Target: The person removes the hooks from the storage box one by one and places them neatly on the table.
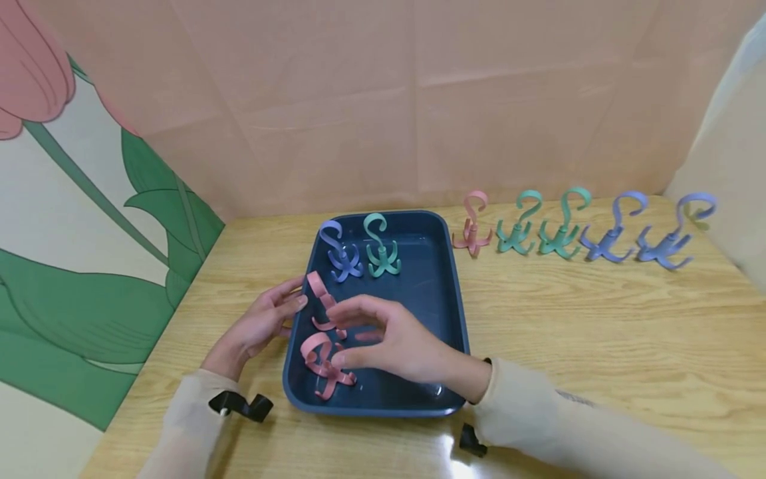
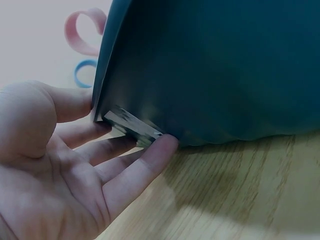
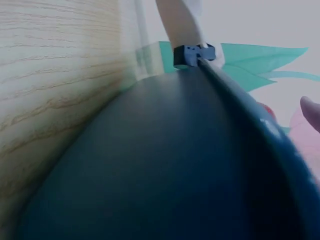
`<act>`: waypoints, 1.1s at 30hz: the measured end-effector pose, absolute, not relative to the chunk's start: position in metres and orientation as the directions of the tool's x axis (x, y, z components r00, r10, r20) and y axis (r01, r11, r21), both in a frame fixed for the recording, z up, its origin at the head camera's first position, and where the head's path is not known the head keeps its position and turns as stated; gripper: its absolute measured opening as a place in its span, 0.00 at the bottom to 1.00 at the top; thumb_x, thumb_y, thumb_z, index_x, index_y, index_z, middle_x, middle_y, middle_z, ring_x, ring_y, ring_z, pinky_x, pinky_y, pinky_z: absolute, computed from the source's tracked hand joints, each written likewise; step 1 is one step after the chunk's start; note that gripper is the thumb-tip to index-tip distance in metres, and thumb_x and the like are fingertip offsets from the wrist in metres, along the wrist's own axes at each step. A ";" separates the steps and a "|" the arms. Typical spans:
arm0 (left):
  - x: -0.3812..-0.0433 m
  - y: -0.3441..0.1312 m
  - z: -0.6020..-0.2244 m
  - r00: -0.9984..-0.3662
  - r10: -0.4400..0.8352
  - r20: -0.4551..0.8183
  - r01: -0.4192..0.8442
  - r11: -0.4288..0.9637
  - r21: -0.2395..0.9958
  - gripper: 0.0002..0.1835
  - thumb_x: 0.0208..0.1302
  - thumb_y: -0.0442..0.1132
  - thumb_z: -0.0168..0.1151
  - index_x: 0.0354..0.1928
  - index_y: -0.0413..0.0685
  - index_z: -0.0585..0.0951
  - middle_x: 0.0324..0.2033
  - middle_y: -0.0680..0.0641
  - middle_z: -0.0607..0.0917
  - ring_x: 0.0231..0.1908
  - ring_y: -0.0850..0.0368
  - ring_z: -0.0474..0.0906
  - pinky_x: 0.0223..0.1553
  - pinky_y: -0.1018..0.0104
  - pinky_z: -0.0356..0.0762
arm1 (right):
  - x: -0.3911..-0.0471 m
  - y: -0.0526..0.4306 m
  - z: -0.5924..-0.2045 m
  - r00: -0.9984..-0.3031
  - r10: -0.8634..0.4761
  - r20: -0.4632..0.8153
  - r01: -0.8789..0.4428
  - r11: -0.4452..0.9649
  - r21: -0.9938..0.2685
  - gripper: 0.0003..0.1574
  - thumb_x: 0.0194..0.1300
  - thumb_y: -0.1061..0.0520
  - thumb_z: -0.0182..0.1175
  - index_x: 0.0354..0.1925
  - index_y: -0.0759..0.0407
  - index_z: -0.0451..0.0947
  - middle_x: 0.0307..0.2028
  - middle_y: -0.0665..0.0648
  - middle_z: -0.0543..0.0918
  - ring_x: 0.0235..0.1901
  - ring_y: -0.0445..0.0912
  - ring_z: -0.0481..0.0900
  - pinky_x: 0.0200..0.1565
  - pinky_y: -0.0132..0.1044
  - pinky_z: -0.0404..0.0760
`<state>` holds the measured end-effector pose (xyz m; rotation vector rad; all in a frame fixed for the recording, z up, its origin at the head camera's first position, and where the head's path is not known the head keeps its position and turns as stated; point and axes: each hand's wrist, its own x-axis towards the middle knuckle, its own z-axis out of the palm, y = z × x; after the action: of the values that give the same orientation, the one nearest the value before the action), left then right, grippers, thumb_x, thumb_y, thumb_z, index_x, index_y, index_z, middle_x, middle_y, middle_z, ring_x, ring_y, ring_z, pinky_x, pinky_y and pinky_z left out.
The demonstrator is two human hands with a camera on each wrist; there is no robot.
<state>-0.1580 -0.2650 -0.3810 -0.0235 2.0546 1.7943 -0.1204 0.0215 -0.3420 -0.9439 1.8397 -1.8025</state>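
A dark blue tray (image 1: 427, 319) holds several four-pronged rotating hooks. My left hand (image 1: 263, 322) grips its left side, with the thumb (image 2: 75, 104) at the rim and fingers under the edge against the outer wall. Over the tray's near half is my right hand (image 1: 391, 342), thumb and fingers spread apart with nothing held between them. Its fingertips overlap one pink hook (image 1: 320, 287), and its thumb tip is close to a second pink hook (image 1: 331, 378). At the tray's far left lie a purple hook (image 1: 346, 263) and a green hook (image 1: 383, 261).
Right of the tray, a row of hooks lies along the back of the wooden table (image 1: 574, 319): a pink hook (image 1: 473, 233), two green ones (image 1: 517, 233) and two purple ones (image 1: 664, 246). A pink-beige sheet (image 1: 413, 100) hangs behind. A wall with painted flowers (image 1: 90, 319) stands left.
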 end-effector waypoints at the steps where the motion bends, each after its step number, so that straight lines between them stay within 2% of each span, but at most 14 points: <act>1: -0.158 -0.265 -0.381 -0.915 0.255 -0.313 -0.276 0.170 0.946 0.32 0.78 0.46 0.52 0.79 0.50 0.57 0.71 0.38 0.68 0.61 0.43 0.77 0.50 0.46 0.81 | -0.121 0.019 -0.343 -0.695 -0.699 0.167 -0.187 -0.048 -0.981 0.32 0.60 0.58 0.73 0.61 0.54 0.77 0.58 0.48 0.81 0.58 0.48 0.78 0.60 0.57 0.74; 9: -0.158 -0.265 -0.379 -0.911 0.254 -0.324 -0.286 0.176 0.942 0.33 0.78 0.47 0.52 0.79 0.51 0.56 0.71 0.38 0.68 0.61 0.43 0.77 0.51 0.46 0.81 | -0.122 0.005 -0.342 -0.694 -0.711 0.116 -0.175 0.011 -0.984 0.35 0.60 0.58 0.74 0.64 0.53 0.75 0.59 0.46 0.81 0.60 0.52 0.76 0.62 0.59 0.71; 18: -0.157 -0.265 -0.377 -0.911 0.253 -0.325 -0.286 0.179 0.941 0.33 0.78 0.46 0.52 0.79 0.50 0.55 0.71 0.37 0.67 0.59 0.43 0.78 0.51 0.47 0.81 | -0.125 -0.009 -0.344 -0.685 -0.723 0.084 -0.192 0.067 -0.979 0.35 0.59 0.57 0.74 0.63 0.58 0.75 0.58 0.56 0.80 0.56 0.46 0.77 0.62 0.59 0.71; 24: -0.157 -0.265 -0.378 -0.910 0.251 -0.329 -0.288 0.188 0.939 0.33 0.78 0.47 0.52 0.79 0.52 0.56 0.72 0.38 0.66 0.61 0.42 0.77 0.51 0.47 0.81 | -0.128 -0.013 -0.345 -0.673 -0.737 0.065 -0.201 0.097 -0.975 0.30 0.60 0.58 0.73 0.60 0.57 0.77 0.54 0.55 0.83 0.53 0.40 0.78 0.62 0.59 0.71; 28: -0.157 -0.265 -0.378 -0.910 0.248 -0.332 -0.293 0.182 0.939 0.32 0.78 0.47 0.52 0.79 0.53 0.57 0.71 0.39 0.68 0.60 0.43 0.77 0.50 0.47 0.81 | -0.129 -0.014 -0.347 -0.664 -0.742 0.096 -0.226 0.076 -0.971 0.25 0.61 0.62 0.72 0.56 0.61 0.80 0.48 0.52 0.85 0.50 0.42 0.80 0.59 0.56 0.75; 33: -0.158 -0.265 -0.379 -0.910 0.242 -0.337 -0.301 0.175 0.937 0.31 0.78 0.47 0.52 0.78 0.54 0.58 0.71 0.40 0.69 0.60 0.43 0.77 0.51 0.46 0.81 | -0.129 -0.013 -0.348 -0.646 -0.753 0.123 -0.228 0.037 -0.973 0.20 0.63 0.65 0.69 0.53 0.65 0.82 0.43 0.52 0.86 0.44 0.47 0.83 0.53 0.46 0.81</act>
<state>-0.1578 -0.2647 -0.3786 -0.0554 2.0462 1.7839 -0.1294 -0.0135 -0.3480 -0.9903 1.8944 -1.6434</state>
